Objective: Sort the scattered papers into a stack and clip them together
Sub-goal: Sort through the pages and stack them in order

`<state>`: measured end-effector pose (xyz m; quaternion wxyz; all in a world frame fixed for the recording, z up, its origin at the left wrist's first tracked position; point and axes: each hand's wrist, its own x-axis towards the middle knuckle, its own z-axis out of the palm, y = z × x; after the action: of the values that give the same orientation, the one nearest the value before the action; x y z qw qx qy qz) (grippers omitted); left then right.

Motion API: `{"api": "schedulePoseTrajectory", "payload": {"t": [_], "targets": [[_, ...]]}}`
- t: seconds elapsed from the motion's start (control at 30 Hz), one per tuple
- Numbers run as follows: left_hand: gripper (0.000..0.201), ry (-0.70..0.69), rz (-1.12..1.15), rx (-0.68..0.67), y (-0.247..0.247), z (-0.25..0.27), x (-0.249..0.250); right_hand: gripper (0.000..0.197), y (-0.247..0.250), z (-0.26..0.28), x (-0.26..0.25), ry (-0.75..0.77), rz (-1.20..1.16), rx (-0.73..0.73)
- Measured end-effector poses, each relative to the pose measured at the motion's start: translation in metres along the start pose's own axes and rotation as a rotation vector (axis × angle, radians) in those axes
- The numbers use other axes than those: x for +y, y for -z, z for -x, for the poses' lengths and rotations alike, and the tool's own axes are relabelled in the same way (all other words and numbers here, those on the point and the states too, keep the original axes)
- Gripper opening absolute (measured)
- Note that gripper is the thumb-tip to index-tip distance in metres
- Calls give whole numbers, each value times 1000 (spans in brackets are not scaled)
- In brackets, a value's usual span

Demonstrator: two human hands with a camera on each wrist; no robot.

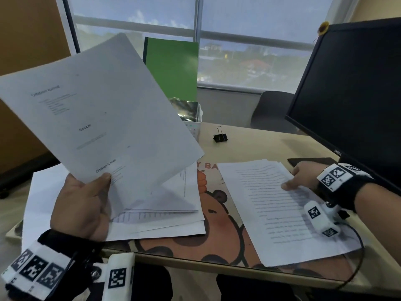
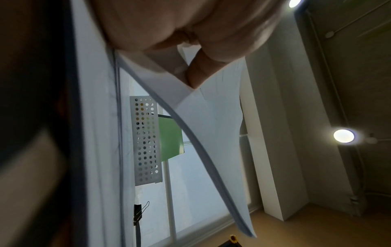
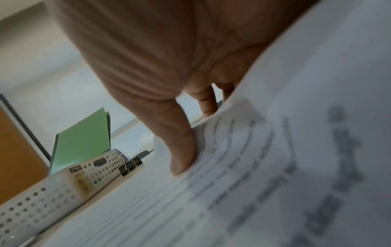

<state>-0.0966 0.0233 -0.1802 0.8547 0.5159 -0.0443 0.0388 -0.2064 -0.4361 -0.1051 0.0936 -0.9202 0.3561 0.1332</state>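
Note:
My left hand (image 1: 86, 205) pinches the lower edge of a lifted sheaf of white sheets (image 1: 97, 118), thumb on top, raised over a loose pile of papers (image 1: 165, 220) on the desk's left. In the left wrist view the held sheets (image 2: 211, 133) curve away from my fingers (image 2: 198, 73). My right hand (image 1: 303, 177) grips the right edge of a printed stack (image 1: 277, 211) lying on the desk, thumb on top and fingers under the edge; the right wrist view shows my thumb (image 3: 182, 150) on the text. A black binder clip (image 1: 220, 136) stands alone farther back.
A white perforated basket (image 1: 193, 124) with a green folder (image 1: 173, 68) stands at the back. A black monitor (image 1: 351, 94) fills the right side, with a dark phone (image 1: 308, 161) at its foot. A cartoon desk mat (image 1: 217, 213) lies under the papers. A dark chair (image 1: 271, 109) sits beyond the desk.

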Motion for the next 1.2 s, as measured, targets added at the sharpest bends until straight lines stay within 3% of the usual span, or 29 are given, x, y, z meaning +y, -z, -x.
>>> {"api": "schedulePoseTrajectory", "payload": {"t": [0.27, 0.4, 0.53, 0.63, 0.73, 0.9, 1.0, 1.2], "targets": [[49, 12, -8, -17, -4, 6, 0, 27, 3, 2, 8, -31, -238, 95], [47, 31, -27, -12, -7, 7, 2, 22, 16, 18, 4, 50, -274, 277], [45, 46, -69, -21, -9, 11, 6, 16, 30, 55, -9, 212, -591, 437], [44, 39, -88, -9, -13, 15, 9, 13, 42, 79, -20, 274, -704, 391], [45, 36, -96, -11, -15, 17, 9, 17, 47, 76, -25, 249, -647, 350], [45, 35, -108, -5, -12, 16, 8, 48, 15, 40, -34, 121, -28, 151], [43, 35, -115, -2, -7, 12, 5, 54, 0, 27, -38, 105, -6, 98], [44, 38, -96, 11, -7, 10, 2, 31, 2, 33, -51, 146, -124, 72]]}}
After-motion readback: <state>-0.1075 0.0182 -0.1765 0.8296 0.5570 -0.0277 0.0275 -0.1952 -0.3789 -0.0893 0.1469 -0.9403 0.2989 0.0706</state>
